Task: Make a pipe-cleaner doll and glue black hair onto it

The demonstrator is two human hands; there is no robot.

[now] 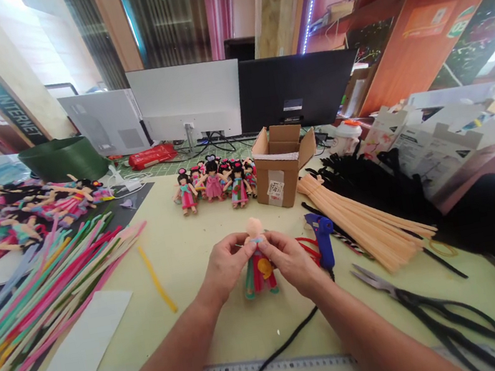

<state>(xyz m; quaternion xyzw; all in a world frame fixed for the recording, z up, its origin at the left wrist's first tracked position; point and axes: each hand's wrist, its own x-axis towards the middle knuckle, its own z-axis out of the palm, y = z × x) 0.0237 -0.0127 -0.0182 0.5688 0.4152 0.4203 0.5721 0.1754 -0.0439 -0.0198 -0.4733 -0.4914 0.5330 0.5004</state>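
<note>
A small pipe-cleaner doll is held upright between my two hands over the middle of the table. It has a peach head with no hair and a pink and green skirt with a yellow round piece on it. My left hand pinches the doll's upper body from the left. From the other side my right hand does the same, the two thumbs nearly meeting at its chest. Just right of that hand lies a blue glue gun, and red pipe cleaners show beside it.
Black-haired dolls stand at the back beside a cardboard box. Coloured pipe cleaners and white paper lie left; a yellow pipe cleaner is nearer. Peach pipe cleaners and scissors lie right. A ruler lies in front.
</note>
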